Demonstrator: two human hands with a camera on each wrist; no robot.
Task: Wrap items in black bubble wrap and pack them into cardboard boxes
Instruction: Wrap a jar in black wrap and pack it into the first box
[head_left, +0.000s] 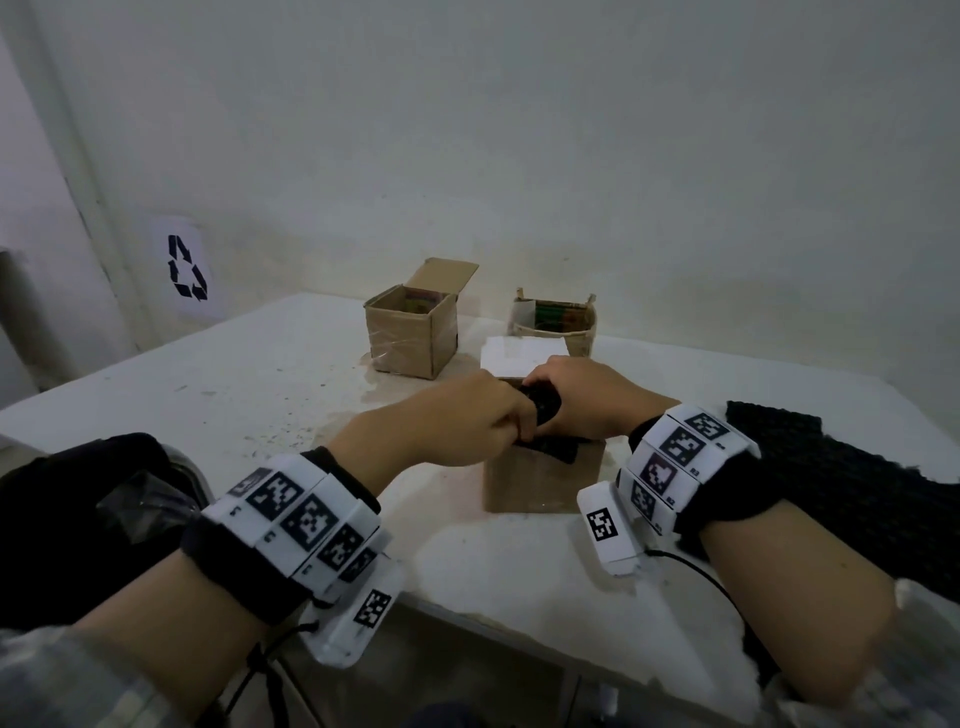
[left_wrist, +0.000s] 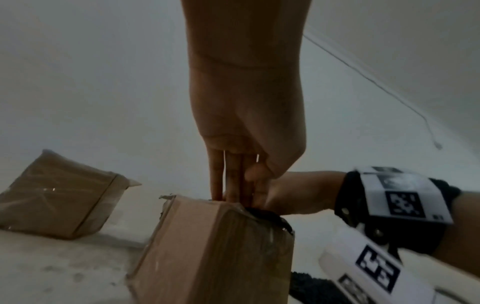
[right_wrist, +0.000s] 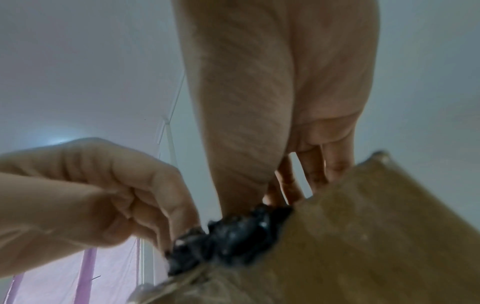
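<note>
A small brown cardboard box (head_left: 540, 480) stands on the white table (head_left: 234, 395) in front of me. A bundle in black bubble wrap (head_left: 546, 413) sits in the box's top and sticks out above the rim. My left hand (head_left: 522, 423) grips the bundle from the left with curled fingers. From the right, my right hand (head_left: 543, 387) holds it, thumb on the wrap and fingers reaching down behind it. In the left wrist view my left hand (left_wrist: 233, 183) reaches into the box (left_wrist: 221, 246). The right wrist view shows the crumpled wrap (right_wrist: 233, 232) at the box's edge (right_wrist: 363, 236).
An open cardboard box (head_left: 410, 332) stands behind, with a round cardboard holder (head_left: 556, 322) of coloured items to its right. A white flat piece (head_left: 519, 356) lies just beyond my hands. A sheet of black bubble wrap (head_left: 831, 467) covers the table's right side. The table's near edge is close.
</note>
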